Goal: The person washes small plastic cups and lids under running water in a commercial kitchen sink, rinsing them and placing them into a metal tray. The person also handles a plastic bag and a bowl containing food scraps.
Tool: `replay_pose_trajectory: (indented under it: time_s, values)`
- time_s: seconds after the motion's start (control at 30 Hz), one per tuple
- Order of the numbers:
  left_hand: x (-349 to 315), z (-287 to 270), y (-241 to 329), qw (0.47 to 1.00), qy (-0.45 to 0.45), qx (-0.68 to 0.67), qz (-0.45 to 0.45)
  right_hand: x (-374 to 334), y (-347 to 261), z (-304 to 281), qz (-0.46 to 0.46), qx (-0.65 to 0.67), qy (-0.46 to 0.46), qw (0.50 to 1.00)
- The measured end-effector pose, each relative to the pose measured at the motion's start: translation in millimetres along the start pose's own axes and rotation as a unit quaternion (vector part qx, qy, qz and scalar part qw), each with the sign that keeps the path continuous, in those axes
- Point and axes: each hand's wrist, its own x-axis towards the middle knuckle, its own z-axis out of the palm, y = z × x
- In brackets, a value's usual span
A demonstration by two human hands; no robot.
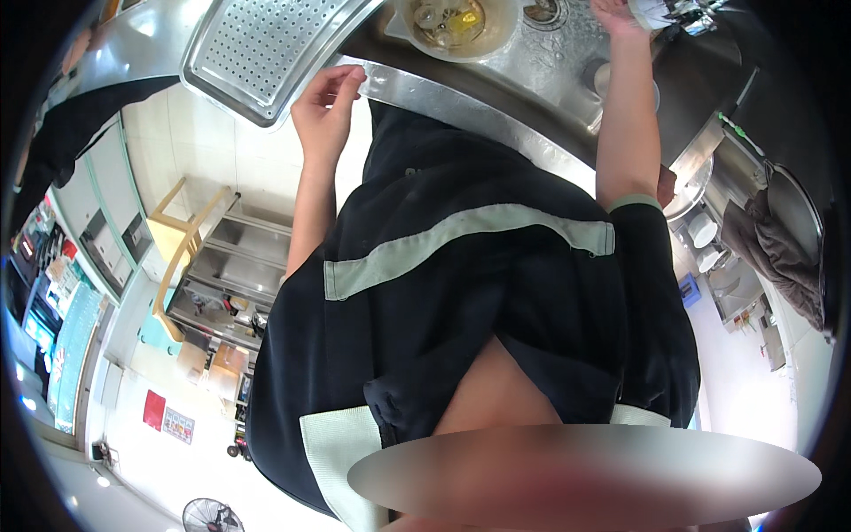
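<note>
My left hand [328,111] hangs just in front of the steel sink's front edge [434,96], fingers loosely curled and apart from the thumb, nothing in them. Beside it lies a perforated metal tray [275,58]. My right arm reaches over the sink, and the right hand [620,16] is cut off by the top of the picture. It touches a shiny white-and-clear object [654,12] whose kind I cannot make out. Between the hands, in the sink, stands a white plastic basin [507,37] holding water, clear pieces and something yellow.
A round drain [545,12] shows in the wet sink. To the right are a pan [793,213], a dark cloth [762,239] and white cups [703,230]. At left behind me stand a wooden chair [168,266] and a steel shelf [239,257]. A dark sleeve [80,133] shows at the far left.
</note>
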Motion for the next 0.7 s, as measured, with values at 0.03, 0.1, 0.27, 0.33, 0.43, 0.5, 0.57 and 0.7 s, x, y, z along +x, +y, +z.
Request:
replay_pose_trajectory:
  time_s: [0.03, 0.1, 0.27, 0.33, 0.43, 0.5, 0.57, 0.7]
  values:
    - [-2, 1, -5, 1.0, -0.008, 0.012, -0.003, 19, -4, -5, 0.026, 0.0, 0.002, 1.0]
    - [0, -1, -8, 0.999, -0.023, 0.021, -0.007, 74, -27, -57, 0.168, 0.026, -0.351, 0.921]
    - [8, -26, -26, 0.998, 0.005, -0.006, -0.066, -38, 37, -16, 0.09, -0.113, -0.136, 0.98]
    - [16, -38, -23, 0.996, 0.019, -0.025, -0.084, -46, 79, -14, 0.084, -0.172, -0.244, 0.951]
    - [13, -57, -19, 0.994, 0.04, -0.012, -0.103, -66, 175, 32, -0.007, -0.433, -0.112, 0.894]
    - [3, -72, -22, 0.992, 0.053, 0.006, -0.112, -35, 209, 37, 0.058, -0.497, -0.112, 0.859]
    - [-10, -87, -26, 0.988, 0.079, 0.019, -0.128, 26, 246, 18, 0.06, -0.561, -0.122, 0.816]
    - [-33, -108, -27, 0.976, 0.129, 0.058, -0.162, 92, 286, 16, -0.034, -0.777, -0.127, 0.615]
